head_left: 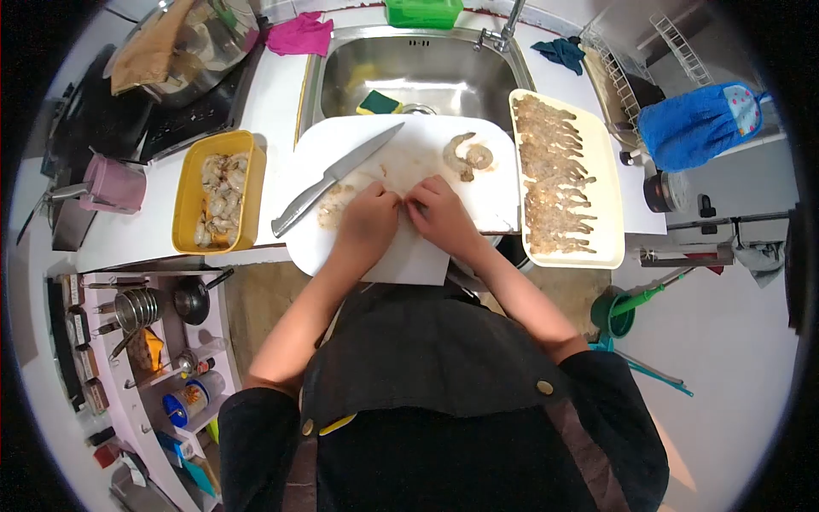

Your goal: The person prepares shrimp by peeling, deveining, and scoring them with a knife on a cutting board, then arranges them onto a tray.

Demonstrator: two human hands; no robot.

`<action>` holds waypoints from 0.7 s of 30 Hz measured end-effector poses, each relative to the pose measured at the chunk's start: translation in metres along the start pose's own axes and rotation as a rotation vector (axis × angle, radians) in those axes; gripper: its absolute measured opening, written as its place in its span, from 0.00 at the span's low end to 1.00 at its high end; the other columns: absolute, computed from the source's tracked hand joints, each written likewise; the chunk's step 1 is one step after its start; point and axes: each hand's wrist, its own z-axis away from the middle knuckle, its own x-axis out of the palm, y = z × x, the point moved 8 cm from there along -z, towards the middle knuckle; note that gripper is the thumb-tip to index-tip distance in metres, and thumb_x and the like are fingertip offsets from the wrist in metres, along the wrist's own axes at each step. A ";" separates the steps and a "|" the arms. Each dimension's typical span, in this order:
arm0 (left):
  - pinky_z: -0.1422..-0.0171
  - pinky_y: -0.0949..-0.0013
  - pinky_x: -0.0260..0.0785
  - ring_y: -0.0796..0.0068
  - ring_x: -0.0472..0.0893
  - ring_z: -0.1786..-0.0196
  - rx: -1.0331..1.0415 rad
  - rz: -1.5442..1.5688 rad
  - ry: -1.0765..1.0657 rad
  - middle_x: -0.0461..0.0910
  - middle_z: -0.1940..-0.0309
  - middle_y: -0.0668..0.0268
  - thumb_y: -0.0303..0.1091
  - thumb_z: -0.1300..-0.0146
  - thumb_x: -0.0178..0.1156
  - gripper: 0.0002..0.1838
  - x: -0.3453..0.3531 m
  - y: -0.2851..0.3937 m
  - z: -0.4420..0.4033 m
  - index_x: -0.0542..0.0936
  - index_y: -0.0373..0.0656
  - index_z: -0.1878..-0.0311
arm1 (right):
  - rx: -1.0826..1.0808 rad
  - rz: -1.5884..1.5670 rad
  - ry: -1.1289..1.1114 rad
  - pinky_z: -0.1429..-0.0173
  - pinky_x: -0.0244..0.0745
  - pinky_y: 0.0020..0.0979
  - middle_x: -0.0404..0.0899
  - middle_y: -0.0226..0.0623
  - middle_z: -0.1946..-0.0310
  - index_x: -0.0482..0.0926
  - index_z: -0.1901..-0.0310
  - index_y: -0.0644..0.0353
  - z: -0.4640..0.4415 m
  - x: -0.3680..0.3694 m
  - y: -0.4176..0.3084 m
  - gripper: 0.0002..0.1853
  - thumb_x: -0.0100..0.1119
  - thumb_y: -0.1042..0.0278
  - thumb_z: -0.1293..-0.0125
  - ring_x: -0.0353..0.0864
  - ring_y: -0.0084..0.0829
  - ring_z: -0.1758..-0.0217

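Over a white cutting board (320, 149), my left hand (369, 224) and my right hand (441, 215) nearly meet, fingers curled and pinched. Whatever lies between the fingertips is hidden. A knife with a grey handle (304, 207) rests slanted on the board, left of my hands, its blade pointing to the upper right. Small wet scraps (331, 210) lie beside my left hand. Toward the board's upper right are unpeeled shrimp (461, 159). To the right, a cream tray (611, 213) holds rows of shrimp (550, 162). At the left, a yellow tub (181, 205) contains peeled-looking shrimp (223, 196).
Behind the board is a steel sink (341, 53) with a sponge (378, 103) at its near edge and a faucet (503, 36). A large pot (192, 51) stands back left. A blue towel (687, 119) hangs at right. Shelves (226, 333) stand below left.
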 end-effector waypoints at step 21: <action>0.54 0.56 0.71 0.50 0.79 0.62 0.019 0.114 -0.042 0.77 0.66 0.53 0.27 0.42 0.54 0.08 -0.022 -0.019 0.011 0.82 0.39 0.65 | -0.111 0.071 -0.033 0.55 0.72 0.40 0.75 0.40 0.68 0.76 0.71 0.64 -0.016 0.032 -0.030 0.06 0.60 0.80 0.53 0.72 0.44 0.60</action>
